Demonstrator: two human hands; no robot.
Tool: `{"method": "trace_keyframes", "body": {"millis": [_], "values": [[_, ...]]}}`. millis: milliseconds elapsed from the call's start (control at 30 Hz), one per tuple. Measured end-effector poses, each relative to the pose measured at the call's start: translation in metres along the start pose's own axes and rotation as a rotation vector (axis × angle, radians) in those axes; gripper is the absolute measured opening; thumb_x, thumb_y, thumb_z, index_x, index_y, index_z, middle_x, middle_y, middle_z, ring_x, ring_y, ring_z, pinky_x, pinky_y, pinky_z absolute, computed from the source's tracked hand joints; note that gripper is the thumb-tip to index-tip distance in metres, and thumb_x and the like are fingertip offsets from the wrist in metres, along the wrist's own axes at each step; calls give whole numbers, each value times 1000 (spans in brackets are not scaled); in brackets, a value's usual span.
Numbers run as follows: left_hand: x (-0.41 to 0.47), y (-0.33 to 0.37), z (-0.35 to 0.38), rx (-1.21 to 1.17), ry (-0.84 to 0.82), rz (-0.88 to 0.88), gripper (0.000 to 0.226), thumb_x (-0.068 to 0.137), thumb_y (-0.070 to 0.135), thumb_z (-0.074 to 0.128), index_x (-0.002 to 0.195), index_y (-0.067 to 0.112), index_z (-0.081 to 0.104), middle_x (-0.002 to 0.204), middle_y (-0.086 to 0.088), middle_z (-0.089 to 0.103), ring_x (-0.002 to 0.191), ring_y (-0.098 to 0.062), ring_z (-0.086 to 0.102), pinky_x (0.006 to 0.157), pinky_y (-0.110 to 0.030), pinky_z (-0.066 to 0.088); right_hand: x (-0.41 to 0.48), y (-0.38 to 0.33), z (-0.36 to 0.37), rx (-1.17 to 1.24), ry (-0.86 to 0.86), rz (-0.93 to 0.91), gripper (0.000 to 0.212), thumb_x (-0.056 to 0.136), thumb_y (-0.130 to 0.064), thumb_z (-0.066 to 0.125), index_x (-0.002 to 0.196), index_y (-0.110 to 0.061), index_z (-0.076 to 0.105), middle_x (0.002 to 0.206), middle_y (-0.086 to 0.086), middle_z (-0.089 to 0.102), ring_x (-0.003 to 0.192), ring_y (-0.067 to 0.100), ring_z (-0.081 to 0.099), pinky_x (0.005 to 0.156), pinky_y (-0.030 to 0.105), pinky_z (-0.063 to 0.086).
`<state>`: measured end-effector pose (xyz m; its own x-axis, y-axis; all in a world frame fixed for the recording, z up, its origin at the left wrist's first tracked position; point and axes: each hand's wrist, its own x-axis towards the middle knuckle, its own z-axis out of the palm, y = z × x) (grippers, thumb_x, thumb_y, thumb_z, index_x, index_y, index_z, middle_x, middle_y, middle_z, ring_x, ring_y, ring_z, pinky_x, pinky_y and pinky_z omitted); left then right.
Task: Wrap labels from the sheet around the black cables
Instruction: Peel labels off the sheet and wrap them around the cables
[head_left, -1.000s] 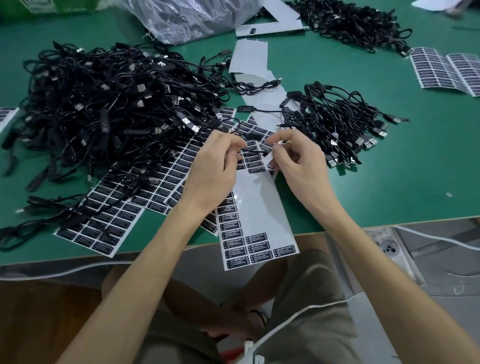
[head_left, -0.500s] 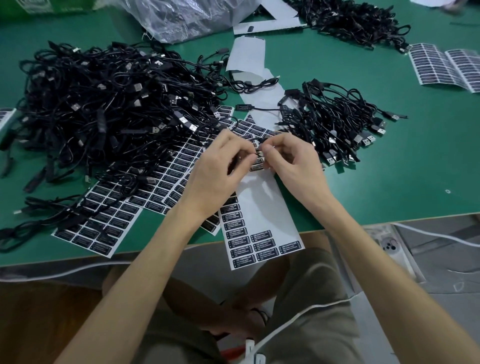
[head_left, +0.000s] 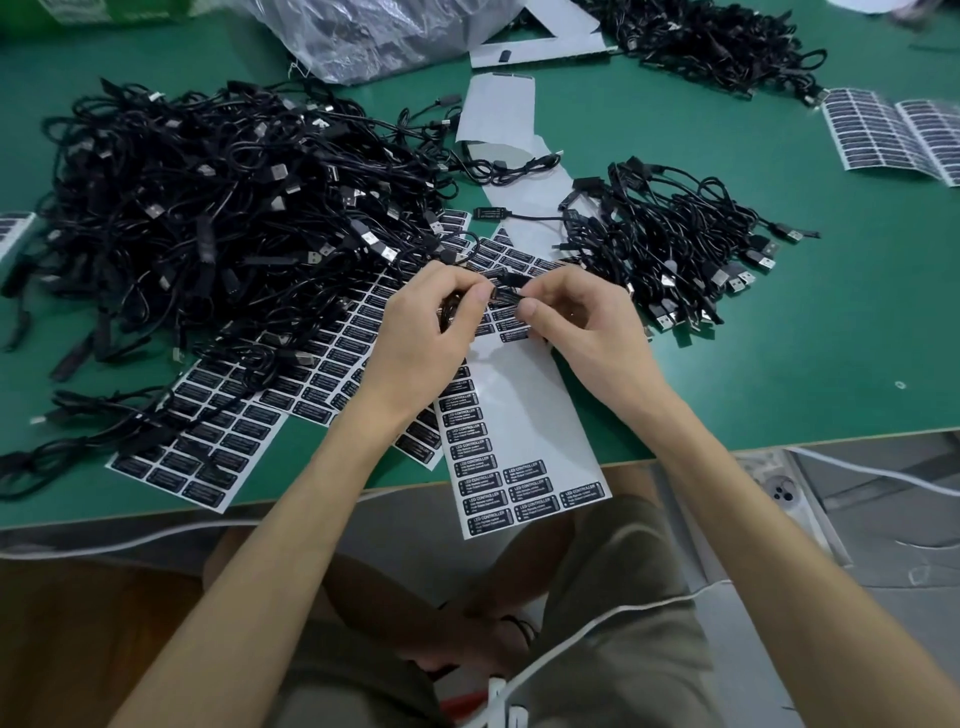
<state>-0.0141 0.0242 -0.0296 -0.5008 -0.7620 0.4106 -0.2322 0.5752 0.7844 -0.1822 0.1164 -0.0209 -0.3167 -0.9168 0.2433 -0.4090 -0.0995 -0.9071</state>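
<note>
One black cable (head_left: 506, 291) is pinched between the two hands. The left hand (head_left: 431, 332) and the right hand (head_left: 582, 322) each curl narrowly round it with thumb and fingertips. I cannot tell whether a label is already on it. Directly beneath the hands lies one label sheet (head_left: 519, 431), mostly peeled, on the green tabletop (head_left: 805, 364). There are three cable heaps: a large pile (head_left: 208, 218) left of the left hand, a smaller bundle (head_left: 675, 244) just right of the right hand, and a third heap (head_left: 717, 41) far beyond. Another sheet (head_left: 893, 135) lies well right.

1 head-worn wide-angle view, angled forward and down, close over the green table (head_left: 779, 332).
</note>
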Motion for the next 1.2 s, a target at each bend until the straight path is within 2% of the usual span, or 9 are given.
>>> {"method": "trace_keyframes", "body": {"millis": [67,200,300,467,567,733,867,1033,1200], "values": [[0,-1,0,-1,-8,-2,10,104,26,59,103,29,69,94,13,63,82,-11,65,77,-25,49,0,1,0,-9,8,1,2,98,-19,70,96,-20,71,85,0,72,79,21,66,79,46,55],[1,1,-1,-54,-27,-14,18,104,18,57,107,31,69,95,7,68,68,-10,67,63,-14,48,1,2,1,2,40,22,6,99,-19,67,94,-21,70,86,-1,73,82,27,69,82,52,56],[1,2,-1,-63,-29,-5,23,104,15,54,113,31,69,92,8,68,70,-6,65,61,-12,48,2,3,1,14,45,39,5,100,-19,65,96,-18,69,91,3,74,84,29,70,84,54,56],[2,0,-1,-31,11,-43,25,106,26,53,127,29,65,77,13,62,64,-12,60,64,-26,48,0,1,0,115,88,46,9,102,-22,64,95,-15,66,90,11,73,77,23,69,74,51,58],[3,0,-2,17,29,-65,24,106,32,54,124,24,68,77,19,61,69,-3,58,69,-23,44,0,0,-2,140,91,47,21,98,-30,71,92,-9,68,84,14,71,76,34,68,72,53,57],[-1,3,-1,31,27,-63,25,109,29,48,116,18,69,60,8,60,54,-11,58,62,-27,49,-1,2,-2,165,64,65,19,90,-27,80,85,-12,69,76,4,75,69,16,69,66,33,57],[0,3,0,36,12,-88,23,109,26,48,110,16,69,62,2,61,54,-13,60,63,-34,50,-2,3,-2,186,66,66,18,89,-15,80,81,-14,65,85,7,78,81,26,76,75,42,60],[-1,3,0,32,-12,-88,21,109,28,49,105,19,68,62,2,61,54,-14,58,61,-37,49,-2,1,-1,173,55,83,19,87,-12,81,79,-8,64,91,5,77,74,20,72,72,35,58],[0,-1,0,34,-26,-62,18,107,34,53,110,24,67,68,15,62,60,-7,58,63,-32,50,-3,-1,-1,151,23,90,21,86,-14,83,82,-6,65,90,6,78,76,25,72,78,51,58]]}}
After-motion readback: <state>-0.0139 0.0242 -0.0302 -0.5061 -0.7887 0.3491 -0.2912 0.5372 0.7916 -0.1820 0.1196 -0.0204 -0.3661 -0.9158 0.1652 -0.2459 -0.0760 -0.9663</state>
